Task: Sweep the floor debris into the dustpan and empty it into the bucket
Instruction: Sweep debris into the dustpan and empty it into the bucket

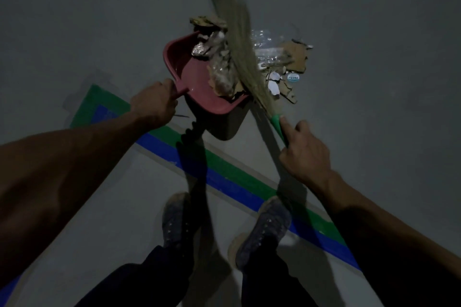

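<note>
Left hand (pixel 152 103) grips a red dustpan (pixel 197 77) already holding debris (pixel 219 67) – right hand (pixel 303 152) grips a broom (pixel 245 50), forefinger along its handle – more scraps (pixel 287 67) on the floor (pixel 374 32).

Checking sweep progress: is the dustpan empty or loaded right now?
Partly loaded. The red dustpan holds foil and cardboard scraps near its mouth; its rear is bare. More debris lies on the floor beyond the broom.

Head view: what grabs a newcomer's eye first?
The red dustpan at centre, held by the left hand and half loaded with foil and cardboard scraps. Next, the straw broom crossing it, green handle in the right hand, with debris still on the floor to its right.
</note>
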`<state>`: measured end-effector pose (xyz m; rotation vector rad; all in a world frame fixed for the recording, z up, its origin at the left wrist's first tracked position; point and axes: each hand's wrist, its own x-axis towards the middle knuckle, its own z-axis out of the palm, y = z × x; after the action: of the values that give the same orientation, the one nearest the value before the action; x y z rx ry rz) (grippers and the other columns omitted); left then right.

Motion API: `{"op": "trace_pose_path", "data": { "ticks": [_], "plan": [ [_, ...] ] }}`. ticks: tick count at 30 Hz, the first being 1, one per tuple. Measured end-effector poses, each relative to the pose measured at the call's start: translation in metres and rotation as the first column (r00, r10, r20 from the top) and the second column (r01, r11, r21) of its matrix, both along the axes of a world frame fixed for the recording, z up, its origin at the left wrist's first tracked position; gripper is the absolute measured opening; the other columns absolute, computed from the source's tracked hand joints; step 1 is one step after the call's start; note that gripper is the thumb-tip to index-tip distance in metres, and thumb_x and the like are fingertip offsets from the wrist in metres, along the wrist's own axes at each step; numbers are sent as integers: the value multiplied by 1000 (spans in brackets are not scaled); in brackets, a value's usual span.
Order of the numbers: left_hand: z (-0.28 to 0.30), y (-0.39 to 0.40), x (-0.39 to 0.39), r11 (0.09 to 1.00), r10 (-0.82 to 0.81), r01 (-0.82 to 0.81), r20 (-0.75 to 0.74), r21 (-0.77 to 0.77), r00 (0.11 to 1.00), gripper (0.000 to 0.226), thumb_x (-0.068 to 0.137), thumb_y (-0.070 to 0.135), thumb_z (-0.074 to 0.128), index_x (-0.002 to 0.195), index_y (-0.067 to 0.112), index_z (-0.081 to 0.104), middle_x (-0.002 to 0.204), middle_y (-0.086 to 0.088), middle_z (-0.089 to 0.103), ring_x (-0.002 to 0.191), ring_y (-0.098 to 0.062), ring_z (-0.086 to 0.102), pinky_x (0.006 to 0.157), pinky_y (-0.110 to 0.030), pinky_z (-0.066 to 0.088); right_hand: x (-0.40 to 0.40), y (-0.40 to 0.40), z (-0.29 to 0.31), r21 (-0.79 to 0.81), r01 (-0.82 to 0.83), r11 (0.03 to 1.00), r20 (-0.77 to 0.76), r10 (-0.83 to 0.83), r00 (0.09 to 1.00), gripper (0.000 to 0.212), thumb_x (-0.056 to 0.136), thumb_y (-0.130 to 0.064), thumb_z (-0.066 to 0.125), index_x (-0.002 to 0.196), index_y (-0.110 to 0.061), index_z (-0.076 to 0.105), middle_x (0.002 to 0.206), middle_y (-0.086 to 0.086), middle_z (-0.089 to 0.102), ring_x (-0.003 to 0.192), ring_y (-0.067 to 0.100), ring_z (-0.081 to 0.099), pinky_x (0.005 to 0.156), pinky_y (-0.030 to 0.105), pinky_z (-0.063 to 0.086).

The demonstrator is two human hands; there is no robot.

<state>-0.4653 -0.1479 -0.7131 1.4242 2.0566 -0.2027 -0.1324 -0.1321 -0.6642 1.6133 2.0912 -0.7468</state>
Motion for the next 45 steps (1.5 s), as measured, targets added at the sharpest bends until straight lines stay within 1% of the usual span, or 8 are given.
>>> {"op": "trace_pose_path", "data": {
  "ticks": [4, 10, 17, 24, 28, 33, 40, 45],
  "plan": [
    [1, -6, 6, 1000, 7, -7, -12, 0, 1000, 17, 94, 23, 57, 102, 11, 48, 98, -13, 51, 81, -28, 48, 68, -37, 36, 2, -24, 11, -11, 23, 1000, -55, -24, 998, 71, 90, -19, 53, 153, -30, 23, 99, 0, 31, 71, 18, 44, 56, 29, 40],
    [14, -19, 9, 1000, 6, -6, -26, -19, 1000, 14, 96, 21, 56, 102, 10, 48, 89, -8, 41, 76, -25, 42, 65, -38, 32, 35, -18, 26, 79, 285, 955, -106, -276, 955, 74, 88, -16, 59, 153, -31, 27, 101, -1, 32, 74, 16, 38, 52, 22, 23],
    [28, -38, 14, 998, -19, 18, -20, -63, 1000, 13, 95, 19, 57, 96, 12, 46, 92, -14, 47, 79, -28, 46, 65, -39, 35, 77, 18, 24, 44, 547, 836, -29, -546, 837, 78, 86, -15, 57, 155, -30, 25, 114, 17, 52, 89, 33, 56, 77, 39, 50],
    [15, -30, 35, 999, -24, 24, 5, -21, 1000, 16, 94, 19, 59, 105, 9, 52, 90, -12, 48, 78, -29, 48, 66, -37, 35, 55, -5, 11, -82, 445, 892, -15, -448, 894, 76, 86, -12, 56, 154, -30, 27, 112, 13, 45, 93, 36, 54, 73, 33, 42],
    [8, -20, 48, 999, -24, 24, -9, -28, 1000, 21, 92, 22, 59, 110, 10, 54, 100, -17, 55, 92, -39, 57, 68, -36, 35, 39, -40, 9, -126, 361, 924, -16, -366, 930, 76, 88, -14, 55, 155, -30, 23, 102, 6, 35, 80, 25, 46, 67, 35, 41],
    [6, -19, 50, 998, -14, 12, -31, -62, 999, 22, 94, 23, 57, 110, 9, 52, 106, -19, 57, 84, -34, 53, 68, -37, 35, 31, -72, 17, -179, 305, 935, -34, -316, 948, 76, 90, -16, 55, 156, -32, 19, 100, 2, 33, 75, 21, 42, 65, 31, 37],
    [12, -39, 44, 999, -18, 16, -36, -51, 999, 28, 96, 24, 52, 113, 2, 47, 107, -26, 58, 95, -44, 58, 69, -39, 35, 49, -59, 41, -107, 426, 898, -114, -437, 892, 75, 90, -17, 58, 155, -29, 23, 101, 3, 37, 75, 18, 42, 64, 30, 32],
    [14, -58, 41, 997, 22, -26, -66, -66, 998, 29, 96, 25, 52, 114, 3, 46, 108, -22, 56, 85, -36, 55, 66, -39, 36, 32, -35, 41, -157, 428, 890, -72, -443, 894, 77, 87, -14, 57, 155, -30, 25, 103, 6, 40, 80, 21, 42, 67, 30, 32]
  ]
}}
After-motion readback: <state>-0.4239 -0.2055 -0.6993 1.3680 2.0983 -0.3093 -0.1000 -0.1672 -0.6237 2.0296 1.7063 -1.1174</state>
